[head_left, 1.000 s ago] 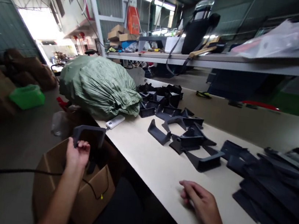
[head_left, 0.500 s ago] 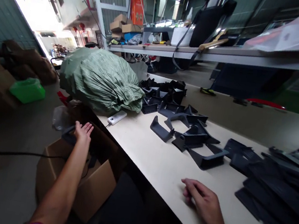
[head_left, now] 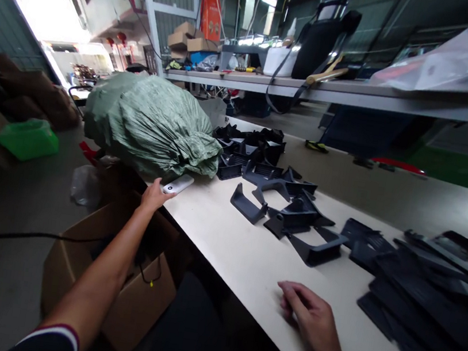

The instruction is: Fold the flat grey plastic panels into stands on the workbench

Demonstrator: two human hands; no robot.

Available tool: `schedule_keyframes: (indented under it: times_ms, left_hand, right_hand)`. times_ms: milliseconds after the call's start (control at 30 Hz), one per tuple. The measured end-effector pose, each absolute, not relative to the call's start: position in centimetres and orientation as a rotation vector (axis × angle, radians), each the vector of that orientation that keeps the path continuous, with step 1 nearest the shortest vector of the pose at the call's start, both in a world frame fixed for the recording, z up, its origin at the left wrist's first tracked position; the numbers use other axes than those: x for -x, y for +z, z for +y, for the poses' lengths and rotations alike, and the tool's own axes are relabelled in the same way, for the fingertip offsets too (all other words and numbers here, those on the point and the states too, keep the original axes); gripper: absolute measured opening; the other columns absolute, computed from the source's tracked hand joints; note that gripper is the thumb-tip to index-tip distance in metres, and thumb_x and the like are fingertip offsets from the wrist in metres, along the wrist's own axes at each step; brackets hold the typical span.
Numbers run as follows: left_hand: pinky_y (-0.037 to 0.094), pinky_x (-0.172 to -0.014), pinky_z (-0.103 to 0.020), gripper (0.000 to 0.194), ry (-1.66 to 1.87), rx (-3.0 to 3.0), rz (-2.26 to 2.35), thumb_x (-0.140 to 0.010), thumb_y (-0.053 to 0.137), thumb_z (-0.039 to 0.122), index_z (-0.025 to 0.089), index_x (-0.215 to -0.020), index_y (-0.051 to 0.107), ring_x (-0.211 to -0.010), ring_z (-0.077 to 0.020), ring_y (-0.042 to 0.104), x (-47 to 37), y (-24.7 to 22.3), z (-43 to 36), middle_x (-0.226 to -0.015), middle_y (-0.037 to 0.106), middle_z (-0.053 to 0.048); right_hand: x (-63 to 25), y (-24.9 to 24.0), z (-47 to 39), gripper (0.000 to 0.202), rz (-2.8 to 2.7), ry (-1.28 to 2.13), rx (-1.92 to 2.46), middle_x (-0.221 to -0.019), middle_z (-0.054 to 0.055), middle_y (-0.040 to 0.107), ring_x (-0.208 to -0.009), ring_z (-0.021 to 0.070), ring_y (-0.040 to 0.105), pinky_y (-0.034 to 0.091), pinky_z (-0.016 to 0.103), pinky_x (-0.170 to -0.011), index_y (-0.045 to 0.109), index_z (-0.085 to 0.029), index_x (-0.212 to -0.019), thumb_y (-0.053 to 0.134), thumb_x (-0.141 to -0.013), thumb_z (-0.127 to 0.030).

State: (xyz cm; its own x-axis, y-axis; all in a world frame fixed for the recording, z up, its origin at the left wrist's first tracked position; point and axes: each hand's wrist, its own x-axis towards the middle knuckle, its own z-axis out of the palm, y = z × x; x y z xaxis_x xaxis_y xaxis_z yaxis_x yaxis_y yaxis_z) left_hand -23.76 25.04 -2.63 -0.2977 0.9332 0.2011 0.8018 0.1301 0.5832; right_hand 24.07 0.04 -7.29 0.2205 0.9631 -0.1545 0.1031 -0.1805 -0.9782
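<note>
At the bench's left edge, my left hand [head_left: 154,194] has its thumb and fingers around the near end of a slim white device [head_left: 178,184], which looks like a power bank with a round dark mark. The device lies flat on the bench beside a tied green woven sack [head_left: 149,123]. My right hand [head_left: 306,310] rests on the bench top with its fingers loosely curled and nothing visible in them. Beyond it lie several black plastic brackets [head_left: 314,249]. A stack of flat black parts [head_left: 413,293] is to its right.
Below my left arm stands an open cardboard box [head_left: 141,308] with cables in it. A black cable [head_left: 25,235] crosses from the left. Above the pale bench [head_left: 224,244] runs a shelf [head_left: 358,94] with a hammer, bottles and a plastic bag.
My left hand has moved from above the cardboard box, palm open, to the white device and closed on its near end. My right hand stays in place on the bench.
</note>
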Motion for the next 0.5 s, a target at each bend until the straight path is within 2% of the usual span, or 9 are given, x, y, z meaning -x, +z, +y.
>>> schedule_keyframes:
  times_ms: [100,233,367,500]
  left_hand:
    - [0.046,-0.101,-0.038,0.077,0.786,-1.792,2.194,-0.077,0.087,0.039,0.016,-0.143,0.055,-0.124,-0.0347,0.065,23.4,-3.5,25.9,-0.131,0.072,-0.019]
    - [0.047,-0.096,-0.034,0.054,0.743,-1.859,2.196,-0.083,0.077,0.03,0.024,-0.133,0.059,-0.114,-0.0282,0.067,23.1,-4.3,26.2,-0.121,0.074,-0.009]
    - [0.048,-0.091,-0.033,0.051,0.752,-1.902,2.17,-0.082,0.075,0.029,0.026,-0.13,0.058,-0.103,-0.0263,0.067,23.3,-4.6,26.5,-0.109,0.073,-0.005]
    - [0.049,-0.089,-0.033,0.051,0.769,-1.961,2.081,-0.08,0.077,0.028,0.025,-0.128,0.059,-0.099,-0.0248,0.067,22.9,-4.7,26.8,-0.106,0.073,-0.004]
  right_hand:
    - [-23.9,-6.6,0.0,0.058,-1.057,1.103,1.52,-0.066,0.006,0.067,-0.057,0.0161,0.058,0.049,0.028,-0.05,0.079,-0.014,-0.091,0.081,-0.075,-0.07]
    - [-23.6,-6.1,-0.2,0.058,-1.066,1.095,1.508,-0.066,0.005,0.066,-0.058,0.0162,0.058,0.049,0.027,-0.051,0.079,-0.014,-0.088,0.081,-0.075,-0.07]
    - [-23.4,-5.9,-0.2,0.057,-1.064,1.097,1.518,-0.067,0.004,0.066,-0.057,0.0155,0.057,0.045,0.026,-0.048,0.079,-0.015,-0.09,0.08,-0.077,-0.07]
    - [-23.4,-5.9,-0.1,0.056,-1.097,1.071,1.511,-0.064,0.004,0.065,-0.055,0.015,0.056,0.045,0.026,-0.049,0.079,-0.014,-0.087,0.08,-0.077,-0.069]
